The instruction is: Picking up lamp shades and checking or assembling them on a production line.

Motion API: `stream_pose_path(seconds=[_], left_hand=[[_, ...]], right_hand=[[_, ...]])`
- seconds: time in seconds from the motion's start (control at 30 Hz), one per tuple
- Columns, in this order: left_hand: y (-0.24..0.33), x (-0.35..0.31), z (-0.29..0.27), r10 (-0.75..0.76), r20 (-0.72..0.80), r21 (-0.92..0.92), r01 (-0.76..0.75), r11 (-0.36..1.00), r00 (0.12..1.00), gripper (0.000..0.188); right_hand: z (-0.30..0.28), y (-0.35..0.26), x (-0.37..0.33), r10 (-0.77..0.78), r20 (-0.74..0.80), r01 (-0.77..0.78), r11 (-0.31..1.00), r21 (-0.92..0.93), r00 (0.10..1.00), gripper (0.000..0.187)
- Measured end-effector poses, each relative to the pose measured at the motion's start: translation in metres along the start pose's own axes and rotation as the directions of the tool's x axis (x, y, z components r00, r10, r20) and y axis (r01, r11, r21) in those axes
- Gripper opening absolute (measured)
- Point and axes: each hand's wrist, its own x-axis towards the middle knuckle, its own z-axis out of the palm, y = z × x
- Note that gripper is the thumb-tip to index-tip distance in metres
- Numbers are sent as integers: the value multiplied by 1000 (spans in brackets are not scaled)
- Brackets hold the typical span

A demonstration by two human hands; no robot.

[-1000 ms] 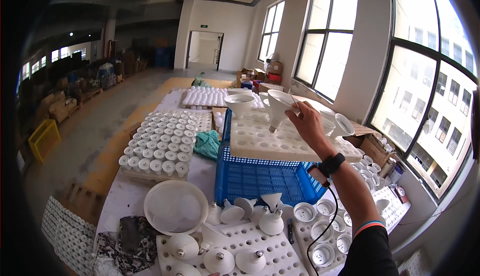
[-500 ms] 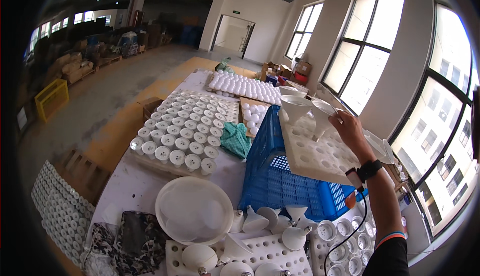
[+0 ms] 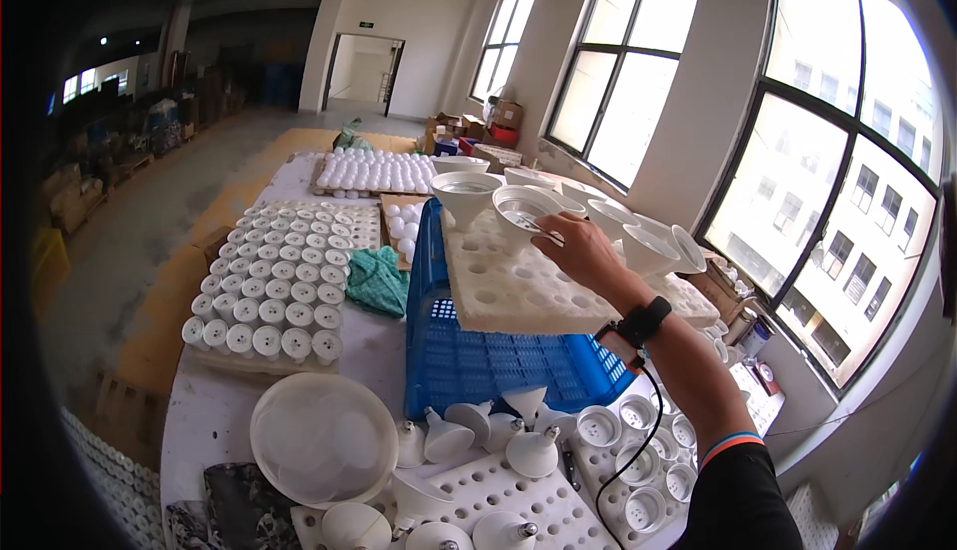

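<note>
My right hand [image 3: 583, 255] reaches over a thick off-white foam tray [image 3: 488, 296] with round holes. Its thumb and fingers pinch the near rim of a white cone-shaped lamp housing [image 3: 520, 205], which stands wide end up at the tray. Dark details show inside the housing, too small to name. Another lamp housing [image 3: 465, 187] stands just left of it, and several more stand to its right, among them one white housing [image 3: 648, 248] beside my wrist. The housing's lower end is hidden behind my fingers and the rim. My left hand is out of view.
The foam tray rests on a blue plastic crate [image 3: 498, 351]. Left of it are a tray of white cups [image 3: 267, 313], a green cloth [image 3: 377, 281] and a round translucent lid [image 3: 324, 438]. Lamp cones [image 3: 533, 450] lie in front. A black cable [image 3: 653, 420] hangs from my wrist.
The view has swung to the right, so the table and trays sit further left. My right hand is still at the same lamp housing's rim, and more housings behind it show.
</note>
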Motion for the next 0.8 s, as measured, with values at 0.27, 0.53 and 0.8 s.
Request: stream_pose_path(seconds=[0.27,0.53,0.8], left_hand=[[6,-26,4,192,-318,108,-166,980,928,31],[28,-59,38,153,-350,48,-145,988,924,25],[56,-65,126,95,97,7,-97,995,991,32]], right_hand=[[-33,-59,-94,239,10,-217,863,456,971,18],[7,-86,-291,-132,551,-270,764,587,824,31],[18,-84,-444,-144,671,-390,718,577,727,30]])
